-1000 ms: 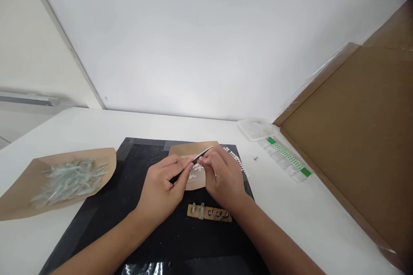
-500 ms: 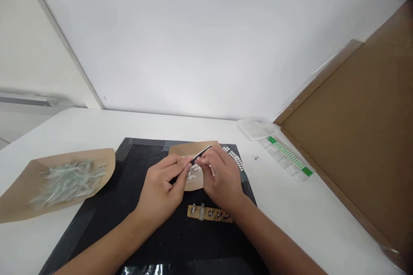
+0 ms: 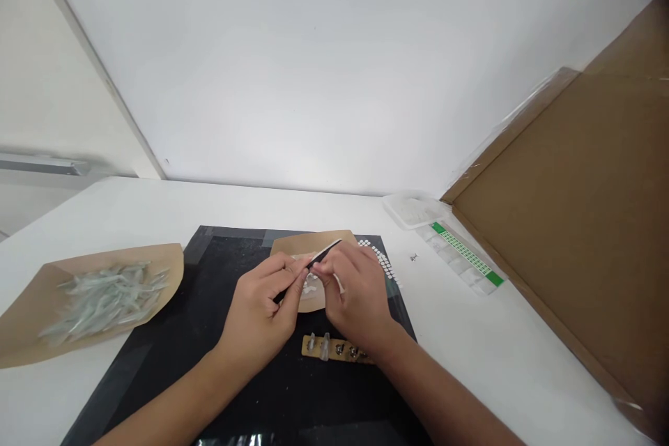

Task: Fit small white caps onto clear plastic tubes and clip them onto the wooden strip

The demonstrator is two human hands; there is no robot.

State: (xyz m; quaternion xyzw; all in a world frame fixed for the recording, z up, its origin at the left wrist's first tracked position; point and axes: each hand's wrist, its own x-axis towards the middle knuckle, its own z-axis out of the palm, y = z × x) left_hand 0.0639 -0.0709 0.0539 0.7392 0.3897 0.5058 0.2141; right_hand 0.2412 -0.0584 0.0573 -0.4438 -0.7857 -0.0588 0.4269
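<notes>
Dark strip slants, pinched by the left hand, while the right hand curls against it, grip unclear.

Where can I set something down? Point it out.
Free: the white table between black mat and wall, and between right forearm and cardboard. Crowded: mid-mat, with left hand, right hand, brown tray and brown strip.

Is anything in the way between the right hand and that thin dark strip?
Nothing that I can see. The right hand has its fingers right at the dark strip, which the left hand pinches. The brown card lies nearer the person.
</notes>
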